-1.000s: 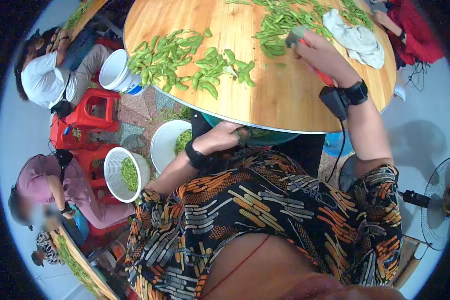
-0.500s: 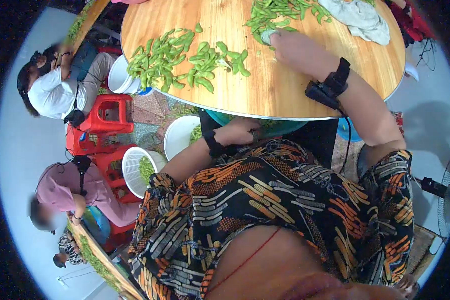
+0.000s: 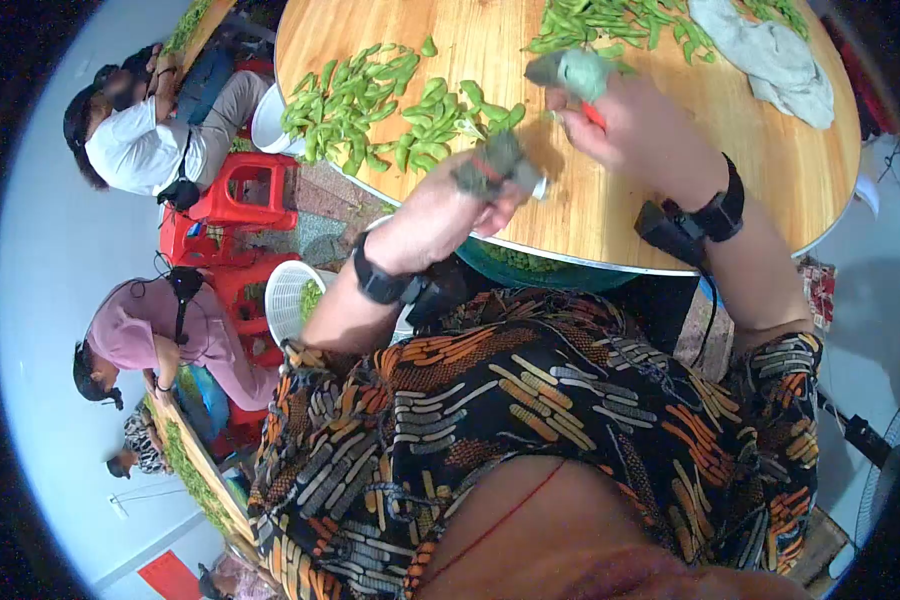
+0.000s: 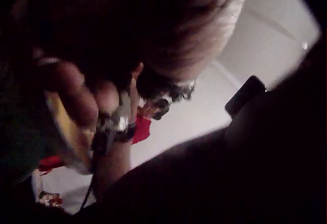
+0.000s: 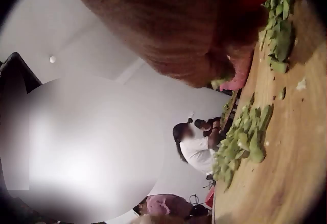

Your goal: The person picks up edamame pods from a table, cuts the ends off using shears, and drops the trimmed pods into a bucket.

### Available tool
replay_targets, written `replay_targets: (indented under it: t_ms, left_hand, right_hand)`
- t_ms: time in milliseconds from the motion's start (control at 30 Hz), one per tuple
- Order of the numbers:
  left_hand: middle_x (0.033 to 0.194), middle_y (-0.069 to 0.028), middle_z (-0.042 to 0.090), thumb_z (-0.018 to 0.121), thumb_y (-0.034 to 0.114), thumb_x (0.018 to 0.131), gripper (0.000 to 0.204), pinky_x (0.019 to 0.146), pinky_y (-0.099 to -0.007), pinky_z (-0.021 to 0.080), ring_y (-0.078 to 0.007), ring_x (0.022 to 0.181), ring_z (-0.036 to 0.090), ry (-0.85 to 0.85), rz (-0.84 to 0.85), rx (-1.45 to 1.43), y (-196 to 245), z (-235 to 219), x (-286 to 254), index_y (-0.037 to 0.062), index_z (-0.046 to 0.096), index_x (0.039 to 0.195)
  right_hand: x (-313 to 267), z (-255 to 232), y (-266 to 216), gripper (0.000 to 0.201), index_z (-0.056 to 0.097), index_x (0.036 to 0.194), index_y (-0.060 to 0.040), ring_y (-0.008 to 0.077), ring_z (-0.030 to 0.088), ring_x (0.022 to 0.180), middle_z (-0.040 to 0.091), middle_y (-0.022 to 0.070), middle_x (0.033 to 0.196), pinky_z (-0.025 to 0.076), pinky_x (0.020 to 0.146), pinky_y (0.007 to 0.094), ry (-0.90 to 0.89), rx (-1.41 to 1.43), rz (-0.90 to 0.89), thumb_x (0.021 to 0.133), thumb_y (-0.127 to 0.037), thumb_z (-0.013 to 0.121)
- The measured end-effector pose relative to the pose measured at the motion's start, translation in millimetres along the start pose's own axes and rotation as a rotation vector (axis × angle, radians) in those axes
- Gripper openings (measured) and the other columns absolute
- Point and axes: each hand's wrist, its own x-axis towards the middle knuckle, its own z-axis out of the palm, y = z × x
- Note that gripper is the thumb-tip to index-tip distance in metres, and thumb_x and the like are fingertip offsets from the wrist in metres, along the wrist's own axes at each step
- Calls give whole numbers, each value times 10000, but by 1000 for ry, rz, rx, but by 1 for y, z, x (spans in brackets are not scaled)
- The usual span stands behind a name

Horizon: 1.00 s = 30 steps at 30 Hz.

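My right hand (image 3: 650, 130) is over the round wooden table, fingers curled around a red-handled tool (image 3: 595, 115) that the hand mostly hides. Greenish wrapping covers some of its fingertips. Green soybean pods (image 3: 595, 22) lie just beyond it. At the table's near edge is my left hand (image 3: 440, 215), its fingers bent and wrapped in grey-green material (image 3: 498, 165). A small white bit (image 3: 540, 188) shows at its fingertips; I cannot tell whether it is held. Beside this hand spreads another group of soybean pods (image 3: 435, 125). The left wrist view is dark and shows bent fingers (image 4: 76, 94).
A grey-white cloth (image 3: 765, 60) lies on the right of the wooden table (image 3: 590, 225). Below its near edge sits a green basin (image 3: 530, 268) of pods. Left are a white basket (image 3: 292, 300), red stools (image 3: 245, 190) and two seated people. A fan stands right.
My left hand has risen from the basin below the table edge to the tabletop. My right hand has pulled back from the far pods and turned toward the left hand.
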Motion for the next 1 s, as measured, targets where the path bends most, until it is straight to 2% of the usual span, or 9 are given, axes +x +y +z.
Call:
replay_targets:
  t_ms: [100,200,267,367,433,533,633,800,1000]
  left_hand:
    - [675,30,448,452,266,915,264,452,-186,266,-43,535,364,17,-47,-207,7,11,22,67,555,1055]
    - [660,14,442,474,254,918,240,476,-194,273,-66,545,368,-49,-1,-281,3,13,31,51,509,1042]
    - [645,-6,444,487,242,907,201,481,-205,274,-86,541,372,79,65,-275,-3,18,37,46,501,950]
    - [660,5,451,509,176,883,120,500,-191,303,-71,559,392,144,241,-90,-9,18,45,60,501,914]
    - [692,25,466,528,102,854,53,538,-192,354,-49,617,427,273,306,188,-11,21,43,72,496,883]
    - [722,26,502,538,68,827,73,575,-196,378,-60,639,441,334,375,215,-19,21,46,62,545,900]
    - [730,10,516,565,64,810,69,607,-228,410,-78,669,462,395,423,279,-23,21,46,33,547,868]
    - [706,-81,513,586,43,766,75,594,-289,417,-182,636,490,445,569,629,-23,20,49,17,546,823]
    - [741,5,534,653,71,743,131,601,-258,421,-93,671,487,418,658,998,-16,15,45,51,561,835]
  right_hand:
    - [-9,-11,-11,165,566,871,-59,326,567,576,557,147,651,449,525,413,-93,79,6,823,-209,521]
    - [-22,-6,1,187,555,929,-52,332,570,599,567,150,666,455,540,416,-239,-353,-199,827,-206,528]
    - [-20,5,7,178,539,927,-36,332,564,601,570,160,670,454,545,408,26,124,-65,810,-169,530]
    - [-17,-9,8,246,535,1065,-43,297,566,693,587,133,785,451,637,362,-10,208,267,846,-150,514]
    - [-15,-7,10,227,519,1060,-33,218,558,599,569,92,715,445,566,313,-3,274,255,860,-118,454]
    - [-13,-15,1,148,502,961,-35,111,493,482,512,32,636,398,465,244,-345,633,589,856,-92,416]
    - [-18,-6,2,168,462,919,-18,127,475,411,510,66,613,394,402,294,-280,768,548,835,-164,451]
    - [-20,-1,6,216,440,975,-8,249,558,584,531,134,703,437,531,364,-284,585,406,810,-147,456]
    - [-23,6,7,235,441,977,9,382,556,727,548,216,775,435,638,419,-253,430,331,798,-142,459]
